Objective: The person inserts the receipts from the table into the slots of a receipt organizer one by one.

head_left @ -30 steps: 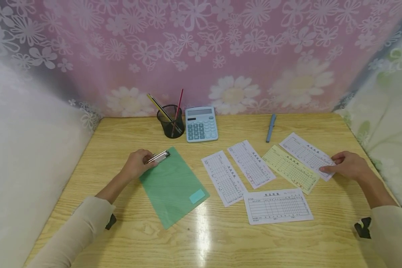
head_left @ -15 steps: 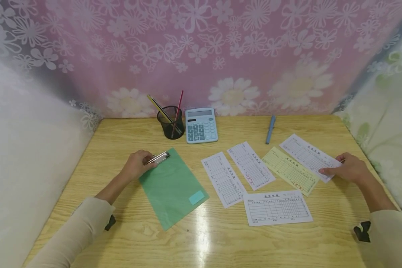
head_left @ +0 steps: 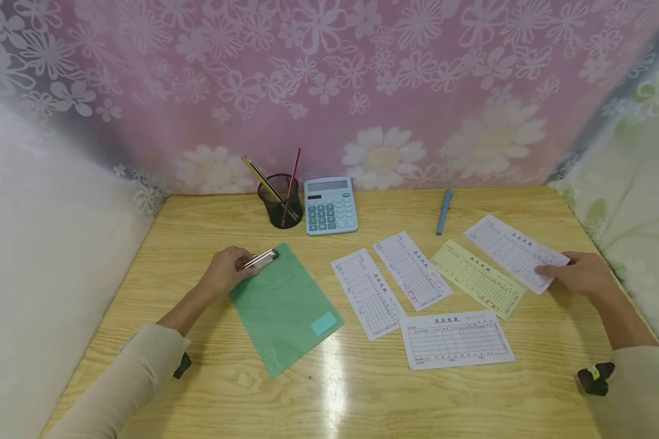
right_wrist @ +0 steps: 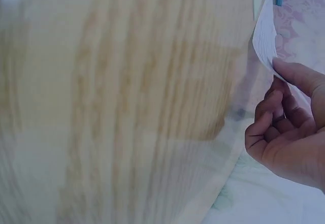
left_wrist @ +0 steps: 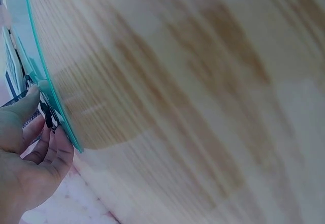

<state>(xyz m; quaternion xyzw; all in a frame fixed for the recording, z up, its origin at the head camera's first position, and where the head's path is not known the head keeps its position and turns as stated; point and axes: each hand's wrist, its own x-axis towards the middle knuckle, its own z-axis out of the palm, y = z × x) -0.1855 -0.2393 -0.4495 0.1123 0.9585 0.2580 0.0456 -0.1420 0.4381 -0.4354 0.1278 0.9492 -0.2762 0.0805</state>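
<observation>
At the left, my left hand (head_left: 227,270) grips the metal clip (head_left: 260,258) of a green clipboard (head_left: 285,311) lying on the table. The left wrist view shows the thumb and fingers round the clip (left_wrist: 48,109) at the board's edge. Over at the right, my right hand (head_left: 579,272) pinches the near right corner of a white printed receipt slip (head_left: 511,247). That slip bends up from the tabletop towards the thumb, as the right wrist view shows of the paper (right_wrist: 265,38). Just left of it lies a yellow slip (head_left: 475,277) of the same form.
Two white slips (head_left: 368,294) (head_left: 412,270) lie slanted mid-table, with a wider white slip (head_left: 457,339) in front. Behind stand a mesh pencil cup (head_left: 280,204) and a blue calculator (head_left: 331,206). A blue pen (head_left: 444,211) lies at the back right. Curtained walls border the table.
My right hand has drawn the pinched white slip a little to the right and back, widening its gap from the yellow slip. The left hand and clipboard have stayed in place.
</observation>
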